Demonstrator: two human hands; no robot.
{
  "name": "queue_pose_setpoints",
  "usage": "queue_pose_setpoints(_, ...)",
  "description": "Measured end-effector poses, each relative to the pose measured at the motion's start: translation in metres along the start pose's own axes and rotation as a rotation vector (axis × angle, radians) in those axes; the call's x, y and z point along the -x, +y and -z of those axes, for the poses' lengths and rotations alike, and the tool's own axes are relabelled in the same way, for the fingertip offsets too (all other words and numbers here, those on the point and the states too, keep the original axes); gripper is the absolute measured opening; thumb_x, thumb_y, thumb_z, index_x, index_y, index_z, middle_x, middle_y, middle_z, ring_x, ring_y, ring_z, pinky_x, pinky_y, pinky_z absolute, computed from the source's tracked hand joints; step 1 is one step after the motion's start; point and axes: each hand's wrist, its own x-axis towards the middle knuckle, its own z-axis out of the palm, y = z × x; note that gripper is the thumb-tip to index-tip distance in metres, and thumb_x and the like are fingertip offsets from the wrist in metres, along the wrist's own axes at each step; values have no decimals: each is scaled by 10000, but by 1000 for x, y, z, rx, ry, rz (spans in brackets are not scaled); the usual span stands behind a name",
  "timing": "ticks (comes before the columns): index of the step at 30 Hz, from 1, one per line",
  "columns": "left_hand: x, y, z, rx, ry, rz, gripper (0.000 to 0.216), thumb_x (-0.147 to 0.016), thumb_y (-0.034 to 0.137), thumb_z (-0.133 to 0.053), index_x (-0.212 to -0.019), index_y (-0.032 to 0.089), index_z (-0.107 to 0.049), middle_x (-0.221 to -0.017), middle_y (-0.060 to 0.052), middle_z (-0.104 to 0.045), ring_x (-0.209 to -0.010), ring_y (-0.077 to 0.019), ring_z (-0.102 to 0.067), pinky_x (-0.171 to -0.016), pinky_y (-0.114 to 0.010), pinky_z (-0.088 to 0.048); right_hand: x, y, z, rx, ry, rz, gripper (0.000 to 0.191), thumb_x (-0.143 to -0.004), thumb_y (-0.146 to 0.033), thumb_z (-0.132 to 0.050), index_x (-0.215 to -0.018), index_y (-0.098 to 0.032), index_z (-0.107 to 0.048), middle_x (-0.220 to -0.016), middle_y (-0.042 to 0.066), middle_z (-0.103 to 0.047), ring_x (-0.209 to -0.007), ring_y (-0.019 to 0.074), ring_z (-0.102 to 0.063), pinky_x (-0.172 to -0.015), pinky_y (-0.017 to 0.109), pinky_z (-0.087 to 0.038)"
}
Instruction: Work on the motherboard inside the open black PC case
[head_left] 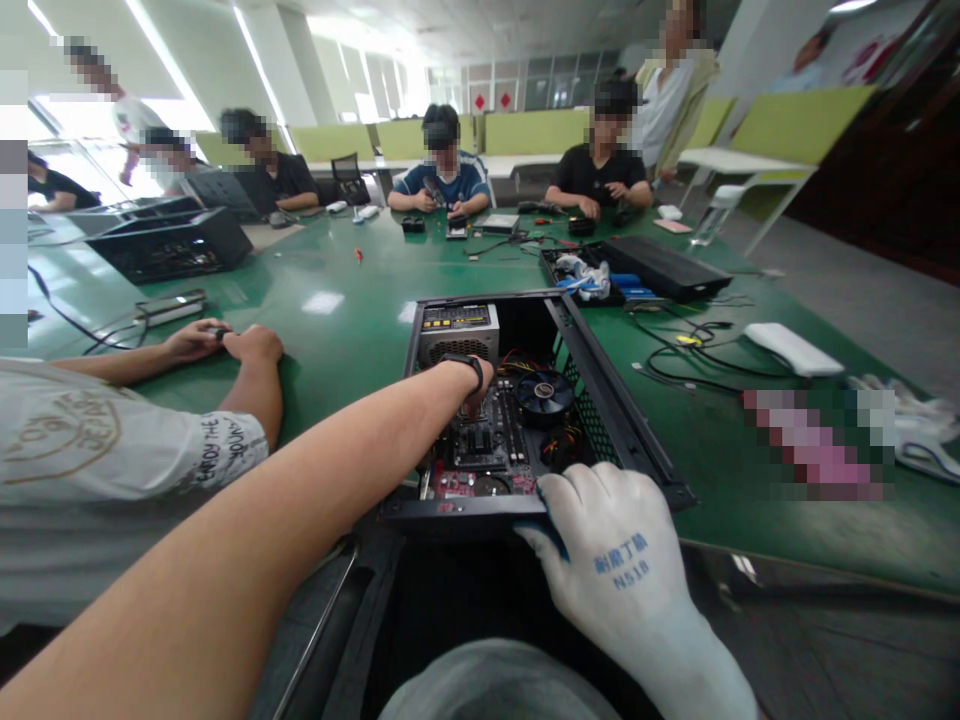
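Observation:
An open black computer case lies on its side at the table's near edge. Inside are a power supply, a motherboard and a round black cooling fan. My left hand, bare with a black band at the wrist, reaches down into the case over the motherboard near the power supply; its fingers are mostly hidden. A white glove with blue print covers my right hand. Its fingers hook over the case's near rim, and the thumb presses from outside.
On the green table, a black tray with gloves stands behind the case. Cables and a white box-like item lie to the right. A co-worker's hands are close at left. Other people sit across the table.

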Motion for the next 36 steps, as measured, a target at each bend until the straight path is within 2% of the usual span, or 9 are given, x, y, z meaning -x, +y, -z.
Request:
queue_pose_setpoints(5, 1, 1, 1, -29, 3, -11, 697, -459, 397, -919, -1079, 119, -769, -1101, -142, -749, -1050, -336, -682, -969, -355, -525, 0, 1, -1, -11, 11, 0, 253, -739, -395, -744, -868, -226, -607, -767, 37, -557, -735, 216, -408, -668, 355, -186)
queue_pose_setpoints(9, 1, 3, 2, -68, -12, 1, 693, -472, 404, -910, -1095, 136, -768, -1109, -129, -749, -1059, -330, -682, -964, -343, -529, 0, 0, -2, -7, 26, 2, 241, -741, -383, -739, -868, -224, -610, -770, 39, -554, -735, 218, -408, -669, 355, -187)
queue_pose_setpoints(14, 8, 3, 5, -102, -23, -16, 687, -471, 363, -911, -1111, 165, -762, -1152, -113, -738, -1058, -312, -683, -955, -319, -528, 1, 1, -2, -15, 25, 6, 242, -742, -385, -734, -869, -225, -605, -768, 38, -551, -736, 219, -405, -667, 354, -184)
queue_pose_setpoints(20, 9, 2, 5, -106, -20, -16, 663, -451, 336, -926, -1065, 136, -777, -1084, -121, -756, -996, -300, -700, -941, -301, -527, 3, 1, -3, -9, 31, 8, 234, -751, -387, -719, -874, -223, -606, -774, 40, -549, -742, 219, -402, -669, 354, -185)
queue_pose_setpoints(27, 7, 3, 3, -50, 13, -18, 646, -430, 268, -931, -1039, 113, -778, -1101, -149, -748, -1038, -341, -689, -947, -346, -532, 2, 1, -3, -13, 43, 12, 237, -739, -377, -731, -873, -229, -603, -762, 36, -546, -740, 226, -414, -670, 358, -190)
queue_pose_setpoints(30, 7, 3, 3, -70, 9, -29, 652, -446, 304, -929, -1045, 97, -776, -1079, -153, -753, -1024, -333, -693, -953, -347, -530, 2, 1, -2, -11, 46, 14, 244, -732, -379, -736, -871, -228, -603, -762, 37, -546, -739, 227, -413, -668, 358, -190)
queue_pose_setpoints(36, 5, 2, 3, -110, -11, -24, 656, -449, 375, -921, -1049, 149, -782, -1074, -118, -758, -1011, -304, -696, -930, -315, -534, 2, 1, -3, -2, 28, 4, 250, -731, -387, -739, -867, -228, -603, -764, 37, -548, -738, 223, -406, -666, 355, -184)
